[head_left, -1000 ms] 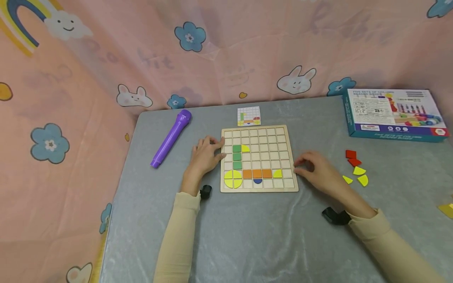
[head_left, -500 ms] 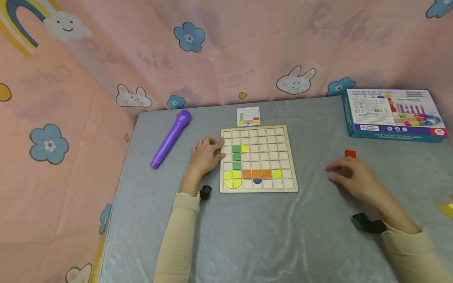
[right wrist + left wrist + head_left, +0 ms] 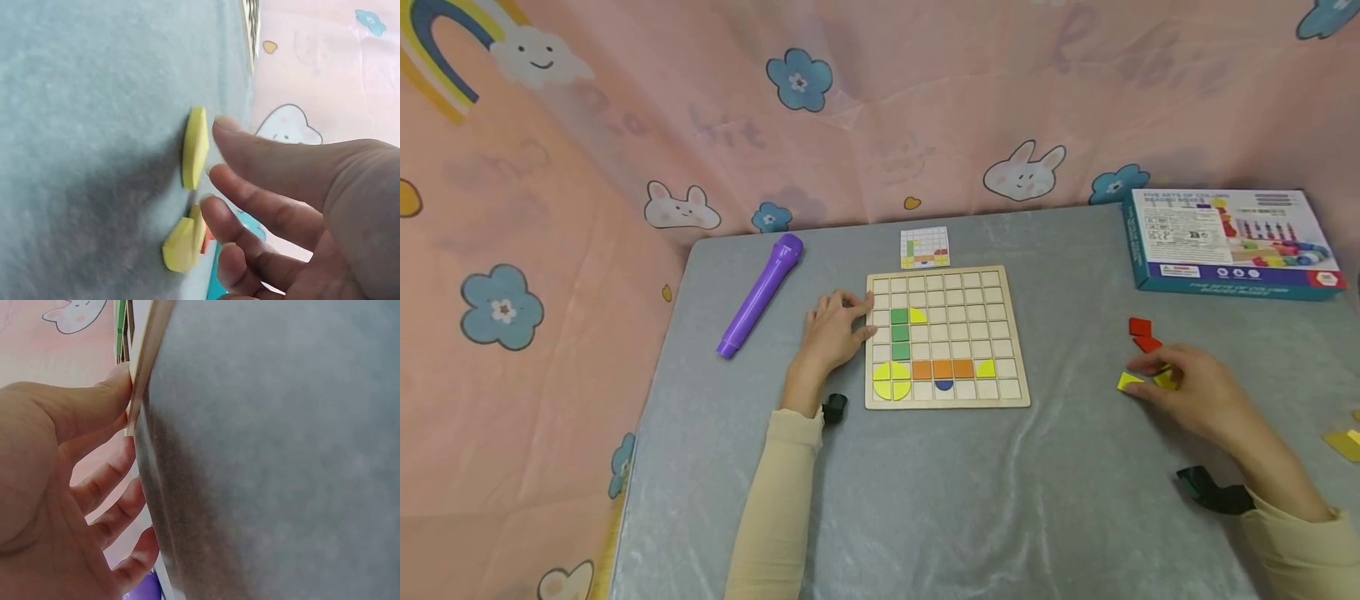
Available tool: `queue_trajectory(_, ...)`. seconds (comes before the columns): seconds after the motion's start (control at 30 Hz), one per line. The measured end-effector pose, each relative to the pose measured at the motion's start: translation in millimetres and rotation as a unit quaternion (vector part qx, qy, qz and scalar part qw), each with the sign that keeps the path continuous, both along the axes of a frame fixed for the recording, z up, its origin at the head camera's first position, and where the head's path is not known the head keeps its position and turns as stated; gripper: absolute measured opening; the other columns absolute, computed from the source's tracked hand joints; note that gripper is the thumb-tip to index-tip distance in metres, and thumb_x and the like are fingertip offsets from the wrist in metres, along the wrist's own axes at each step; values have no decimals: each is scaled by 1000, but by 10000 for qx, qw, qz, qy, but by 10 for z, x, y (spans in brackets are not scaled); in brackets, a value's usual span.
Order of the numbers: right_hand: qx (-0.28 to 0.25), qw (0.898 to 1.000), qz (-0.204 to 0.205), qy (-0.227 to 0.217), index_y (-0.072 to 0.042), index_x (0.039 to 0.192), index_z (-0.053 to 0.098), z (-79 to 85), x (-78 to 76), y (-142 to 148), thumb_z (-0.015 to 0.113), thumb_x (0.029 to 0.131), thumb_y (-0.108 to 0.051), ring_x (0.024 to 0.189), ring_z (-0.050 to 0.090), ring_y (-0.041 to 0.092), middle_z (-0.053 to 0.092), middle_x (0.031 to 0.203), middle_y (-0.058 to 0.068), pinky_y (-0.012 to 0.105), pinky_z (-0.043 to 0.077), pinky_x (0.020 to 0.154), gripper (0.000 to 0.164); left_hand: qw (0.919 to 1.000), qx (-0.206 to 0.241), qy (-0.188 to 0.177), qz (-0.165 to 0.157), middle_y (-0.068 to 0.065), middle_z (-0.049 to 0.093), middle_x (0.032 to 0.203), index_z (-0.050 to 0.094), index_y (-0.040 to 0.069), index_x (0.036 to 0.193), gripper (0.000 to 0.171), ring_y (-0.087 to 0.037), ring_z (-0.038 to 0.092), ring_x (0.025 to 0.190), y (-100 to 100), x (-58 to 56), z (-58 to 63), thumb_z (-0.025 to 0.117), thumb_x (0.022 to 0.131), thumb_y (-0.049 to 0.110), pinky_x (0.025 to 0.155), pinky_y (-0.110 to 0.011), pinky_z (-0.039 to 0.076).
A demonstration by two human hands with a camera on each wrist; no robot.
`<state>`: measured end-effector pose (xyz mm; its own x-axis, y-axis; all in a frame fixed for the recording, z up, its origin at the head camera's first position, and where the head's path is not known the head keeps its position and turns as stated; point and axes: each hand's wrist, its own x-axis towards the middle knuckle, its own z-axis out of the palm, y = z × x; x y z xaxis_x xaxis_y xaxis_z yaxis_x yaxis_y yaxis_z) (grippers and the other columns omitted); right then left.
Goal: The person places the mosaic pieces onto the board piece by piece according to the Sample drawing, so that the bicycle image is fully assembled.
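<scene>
A square wooden grid board (image 3: 957,337) lies mid-table, bearing green, yellow, orange and dark blue pieces. My left hand (image 3: 832,335) rests its thumb and index fingertips against the board's left edge. The left wrist view shows that thumb (image 3: 100,406) touching the wooden rim. At the right, my right hand (image 3: 1195,396) is low over loose flat pieces, its thumb and fingers parted. Just by its fingertips lies a yellow quarter-circle piece (image 3: 195,148), not visibly pinched. More yellow pieces (image 3: 181,245) lie partly behind the fingers. Two red pieces (image 3: 1140,327) sit just beyond the hand.
A small pattern card (image 3: 925,247) lies behind the board. To the left is a purple microphone (image 3: 762,296). A flat game box (image 3: 1234,242) lies at the back right, and yellow pieces (image 3: 1341,444) show at the far right edge.
My right hand has moved from beside the board's right edge rightward to the loose yellow pieces. The left hand stays at the board, whose pieces look the same.
</scene>
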<state>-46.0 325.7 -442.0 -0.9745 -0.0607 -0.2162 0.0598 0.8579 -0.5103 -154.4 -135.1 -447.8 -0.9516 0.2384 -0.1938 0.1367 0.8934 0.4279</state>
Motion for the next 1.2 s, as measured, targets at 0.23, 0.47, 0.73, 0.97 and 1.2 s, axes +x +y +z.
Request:
queue_trajectory(0.23,51,9999,-133,0,10,111,71,-50,-8,-59,84,90,-16,105,49,50,60,116,35,69,42,92,36,10000,-17,18,25,-11,49,149,48,28,160,57,-33,42,134,1,0,-10,66,106,34,108,-53,33)
queue_trajectory(0.47,-5,9999,122,55,4,108,68,-29,-58,-154,85,89,-14,83,52,28,66,92,16,32,40,68,30,10000,-29,16,8,-11,49,149,48,28,160,58,-33,42,134,0,-3,-7,66,106,34,107,-52,34)
queue_trajectory(0.73,-188,9975,361,582,-4,109,78,-13,-120,-410,81,92,-5,82,53,25,68,92,12,29,39,68,18,10000,-23,0,-13,-11,48,149,47,28,161,58,-34,42,133,-2,-10,-17,66,106,34,107,-53,34)
queue_trajectory(0.97,-585,9902,177,1257,-3,117,79,-26,-199,-642,80,92,-1,86,54,25,71,100,16,20,40,71,25,10000,-33,26,-38,-12,48,150,47,28,161,58,-34,42,132,-6,-6,-24,65,106,34,107,-53,34)
queue_trajectory(1.2,-804,9886,250,1245,-4,107,75,-52,-295,-853,84,90,-5,81,56,23,70,89,10,22,42,67,19,10000,-37,31,-31,-11,48,150,47,28,161,58,-33,42,132,-11,-4,-16,65,106,34,107,-52,34)
